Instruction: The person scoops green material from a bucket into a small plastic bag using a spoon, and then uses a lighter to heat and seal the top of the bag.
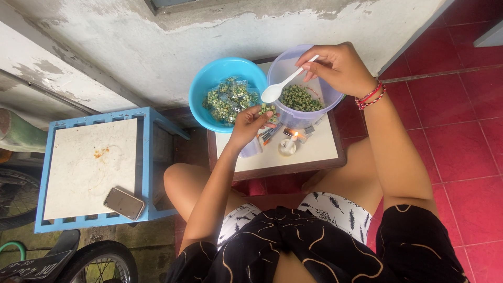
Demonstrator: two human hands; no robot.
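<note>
Head view, person seated at a small brown-edged table (246, 169) with a white top.

Right hand (340, 67): fingers closed in a pinch on the handle end of a white plastic spoon (283, 85). Spoon's long axis slopes from the hand, down and leftward, to the bowl end, which hangs at the near-left rim of the clear tub (320, 91). Whether the spoon carries anything, I cannot tell. The tub stands at the far right corner of the tabletop and holds loose green pieces (299, 98).

Left hand (247, 126): fingers closed on a small clear packet of green pieces (268, 111), held just below the spoon's bowl, between the tub and the blue bowl (209, 78). The spoon bowl lies directly above and slightly right of the packet; they are near, contact not resolvable.

Blue bowl: far left corner of the tabletop, touching or just beside the tub, filled with clear packets of the same green pieces.

Near the table's middle, just beside the left hand: a lit candle (288, 145) with a small flame.

Left of the table: a blue stand (149, 157) with a pale top, and a phone (123, 203) at its near edge.
</note>
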